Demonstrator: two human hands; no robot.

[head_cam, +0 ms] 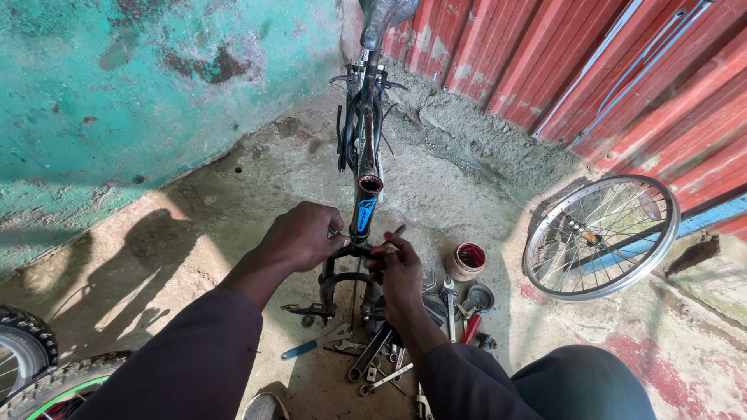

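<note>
A black and blue bicycle frame (362, 148) stands with its open head tube facing me and its saddle (383, 15) at the top. Below it sits a black front fork (342, 281). My left hand (299, 236) is closed over the fork crown, just left of the frame's lower end. My right hand (398, 268) grips the fork crown on the right side, and a thin dark tool or rod (394, 232) sticks up from its fingers.
A small tub of red grease (467, 260) stands right of my hands. Spanners and other tools (372, 354) lie scattered on the concrete floor below. A spoked wheel (599, 236) leans on the red corrugated wall. Tyres (31, 365) sit at the lower left.
</note>
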